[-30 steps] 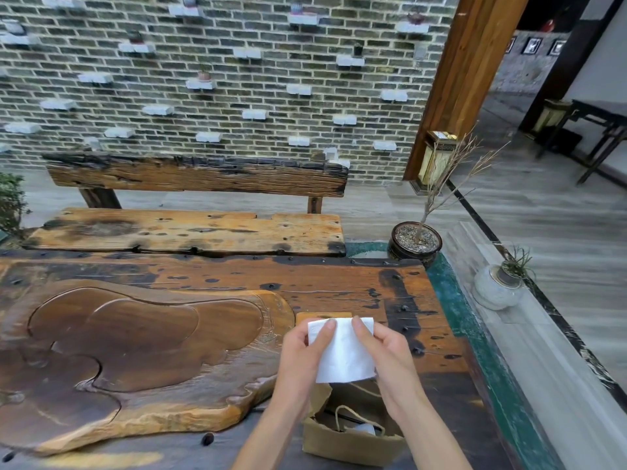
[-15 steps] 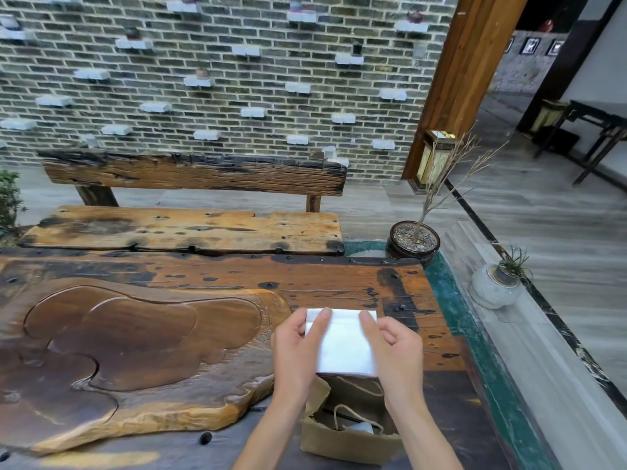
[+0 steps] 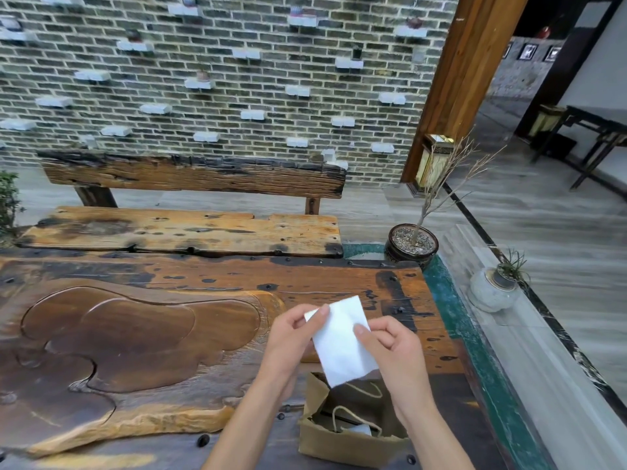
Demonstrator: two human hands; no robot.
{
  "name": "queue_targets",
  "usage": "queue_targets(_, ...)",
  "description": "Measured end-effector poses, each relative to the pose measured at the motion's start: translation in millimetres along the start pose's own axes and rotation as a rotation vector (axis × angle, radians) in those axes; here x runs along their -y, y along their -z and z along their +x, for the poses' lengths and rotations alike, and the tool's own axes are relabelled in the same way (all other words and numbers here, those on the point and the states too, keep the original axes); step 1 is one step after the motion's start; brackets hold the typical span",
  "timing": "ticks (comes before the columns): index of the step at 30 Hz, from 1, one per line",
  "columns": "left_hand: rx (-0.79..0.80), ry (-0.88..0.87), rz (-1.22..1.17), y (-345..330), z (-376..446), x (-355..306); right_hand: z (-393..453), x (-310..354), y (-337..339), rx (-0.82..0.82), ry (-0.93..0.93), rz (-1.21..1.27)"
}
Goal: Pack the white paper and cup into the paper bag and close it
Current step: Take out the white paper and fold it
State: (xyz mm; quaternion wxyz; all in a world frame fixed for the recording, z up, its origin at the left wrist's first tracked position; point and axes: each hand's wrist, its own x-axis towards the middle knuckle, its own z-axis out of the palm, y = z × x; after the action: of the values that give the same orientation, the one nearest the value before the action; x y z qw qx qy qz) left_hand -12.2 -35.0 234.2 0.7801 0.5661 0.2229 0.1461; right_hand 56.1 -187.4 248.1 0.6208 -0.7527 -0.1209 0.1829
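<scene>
— Paper's position? 
— White paper [image 3: 339,347] pinched by left hand [image 3: 291,344] and right hand [image 3: 390,347], above the open paper bag [image 3: 342,439] at the surface's [image 3: 203,276] near edge.
— The cup? 
— Mostly hidden inside; something pale shows.

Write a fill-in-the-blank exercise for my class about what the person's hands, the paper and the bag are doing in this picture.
1. The left hand and right hand together hold a folded sheet of ____ paper.
2. The paper is held directly above the open brown paper ____, whose rim faces up.
3. The bag's handles are made of ____.
4. A potted bare twig stands at the wooden table's far ____ corner.

Missing words: white; bag; cord; right
</scene>
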Motion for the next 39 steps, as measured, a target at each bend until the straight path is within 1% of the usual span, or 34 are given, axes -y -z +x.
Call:
queue_targets(3, -0.12, -0.001, -0.08, -11.8, -10.9, 11.7, -6.3, -1.1, -9.7, -0.045, -0.032, 0.08)
queue_targets(5, -0.182, -0.016, -0.085, -20.0, -15.1, 14.4, -9.7, -2.2, -13.5, -0.019, -0.052, 0.133)
queue_targets(6, -0.187, -0.025, -0.074, -21.8, -15.5, 15.0, -10.0, -2.1, -14.8, 0.013, -0.066, 0.16)
queue_targets(8, -0.143, -0.042, -0.013, -22.8, -15.0, 16.1, -8.3, -1.2, -17.9, 0.059, -0.105, 0.185)
queue_targets(10, -0.111, -0.07, 0.034, -21.4, -12.6, 18.2, -4.4, 0.2, -20.7, 0.038, -0.097, 0.103)
queue_targets(12, -0.118, -0.115, 0.059, -19.1, -8.5, 20.8, -1.6, 0.5, -21.2, -0.013, -0.048, 0.048)
queue_targets(15, -0.154, -0.163, 0.099, -17.0, -3.6, 23.0, -1.9, 0.1, -18.0, -0.05, 0.01, 0.082)
queue_targets(18, -0.156, -0.191, 0.12, -17.5, -6.3, 20.5, -2.3, -0.9, -16.5, -0.033, 0.016, 0.084)
queue_targets(20, -0.156, -0.195, 0.109, -17.6, -7.0, 20.6, -0.9, -2.2, -14.3, 0.038, -0.065, 0.135)
queue_targets(23, -0.094, -0.195, 0.101, -15.8, -4.4, 24.1, -1.7, -2.2, -7.6, 0.214, -0.271, 0.36)
queue_targets(25, -0.069, -0.196, 0.111, -15.3, -3.2, 27.3, -3.6, -2.9, -5.3, 0.265, -0.34, 0.471)
queue_targets(27, -0.078, -0.186, 0.112, -16.1, -4.1, 28.6, -4.1, -6.4, -3.9, 0.258, -0.345, 0.483)
queue_targets(30, -0.086, -0.177, 0.131, -15.2, -5.5, 30.2, -1.7, -12.9, 2.4, 0.212, -0.339, 0.437)
queue_targets(34, -0.037, -0.188, 0.236, 0.6, -4.1, 42.3, 2.4, -21.7, 24.8, 0.124, -0.346, 0.394)
queue_targets(39, 0.013, -0.082, 0.349, 16.7, -5.0, 70.0, 5.7, -41.6, 60.8, 0.034, -0.383, 0.338)
